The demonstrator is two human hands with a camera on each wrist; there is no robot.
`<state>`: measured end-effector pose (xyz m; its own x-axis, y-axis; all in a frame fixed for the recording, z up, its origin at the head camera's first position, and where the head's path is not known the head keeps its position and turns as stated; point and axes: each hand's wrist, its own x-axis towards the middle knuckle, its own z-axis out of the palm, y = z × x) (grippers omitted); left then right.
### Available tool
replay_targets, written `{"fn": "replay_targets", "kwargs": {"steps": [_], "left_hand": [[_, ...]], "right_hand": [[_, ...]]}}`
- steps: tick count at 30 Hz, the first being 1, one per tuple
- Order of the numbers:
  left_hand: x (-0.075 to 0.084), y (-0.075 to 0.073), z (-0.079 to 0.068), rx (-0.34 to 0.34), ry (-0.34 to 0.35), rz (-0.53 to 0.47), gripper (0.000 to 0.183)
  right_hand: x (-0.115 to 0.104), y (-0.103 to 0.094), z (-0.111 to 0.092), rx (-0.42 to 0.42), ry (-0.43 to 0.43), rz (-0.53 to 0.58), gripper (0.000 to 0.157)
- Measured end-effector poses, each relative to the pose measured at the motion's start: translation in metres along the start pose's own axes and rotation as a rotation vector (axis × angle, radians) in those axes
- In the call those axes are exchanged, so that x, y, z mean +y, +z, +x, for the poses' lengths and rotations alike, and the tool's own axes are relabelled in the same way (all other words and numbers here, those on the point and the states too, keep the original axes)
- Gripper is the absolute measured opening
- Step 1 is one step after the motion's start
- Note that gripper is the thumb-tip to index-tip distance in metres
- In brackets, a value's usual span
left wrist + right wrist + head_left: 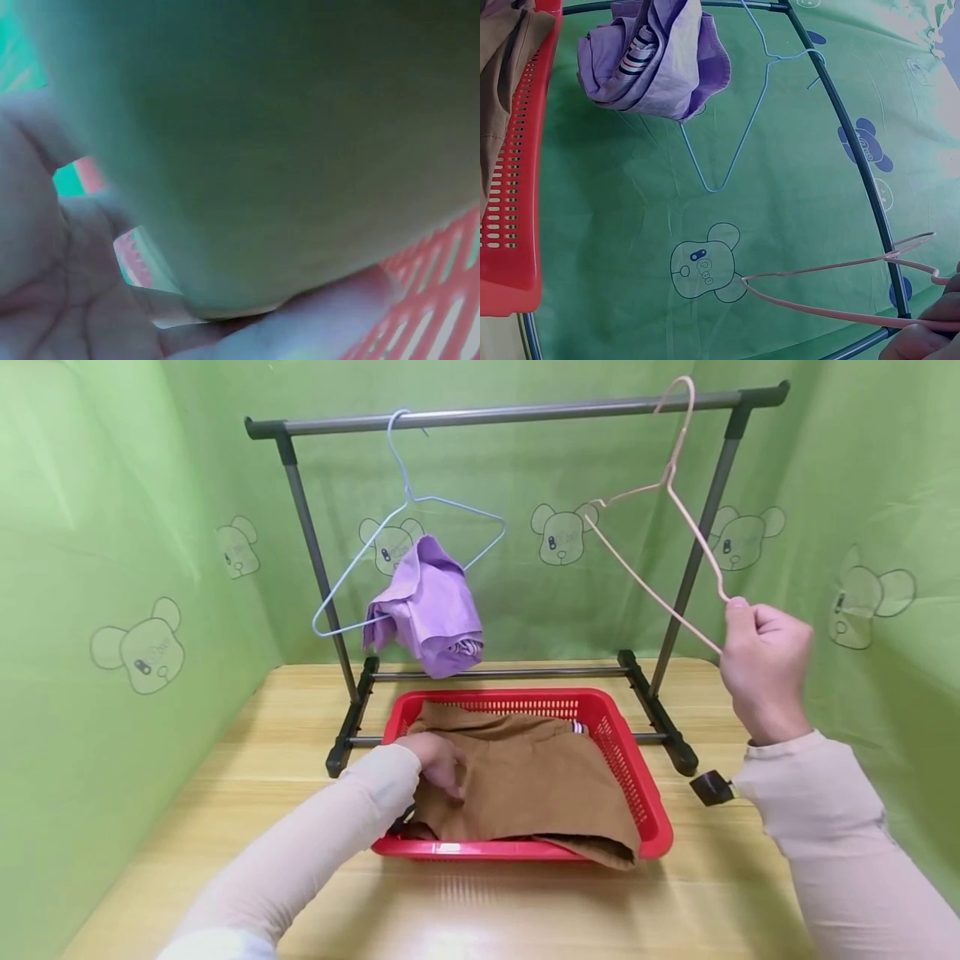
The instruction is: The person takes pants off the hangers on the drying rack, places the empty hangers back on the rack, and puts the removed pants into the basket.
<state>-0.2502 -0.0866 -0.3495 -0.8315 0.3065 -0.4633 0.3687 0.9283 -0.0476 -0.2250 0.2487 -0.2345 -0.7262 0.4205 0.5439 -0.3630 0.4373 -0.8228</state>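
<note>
Pink hanger [670, 475] in curled right fingers [782, 628].

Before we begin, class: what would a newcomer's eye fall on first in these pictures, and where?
Probably the bright red basket in the middle of the table, holding a brown garment that the left hand grips at its left side. Above it, a purple garment hangs bunched over the lower bar of a blue hanger on the rail. Further right, the right hand grips a pink hanger by its lower corner.
</note>
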Motion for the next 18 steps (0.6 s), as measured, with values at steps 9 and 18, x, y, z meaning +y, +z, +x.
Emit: {"fn": "replay_targets", "kwargs": {"steps": [9,18], "left_hand": [[-0.003,-0.013,-0.011,0.073,-0.06,-0.174,0.057],[-0.007,-0.018,-0.025,0.157,-0.162,-0.672,0.07]], "right_hand": [[-0.001,0.001,0.003,0.004,-0.001,0.021,0.049],[-0.006,0.001,0.007,-0.021,0.001,0.027,0.051]]}}
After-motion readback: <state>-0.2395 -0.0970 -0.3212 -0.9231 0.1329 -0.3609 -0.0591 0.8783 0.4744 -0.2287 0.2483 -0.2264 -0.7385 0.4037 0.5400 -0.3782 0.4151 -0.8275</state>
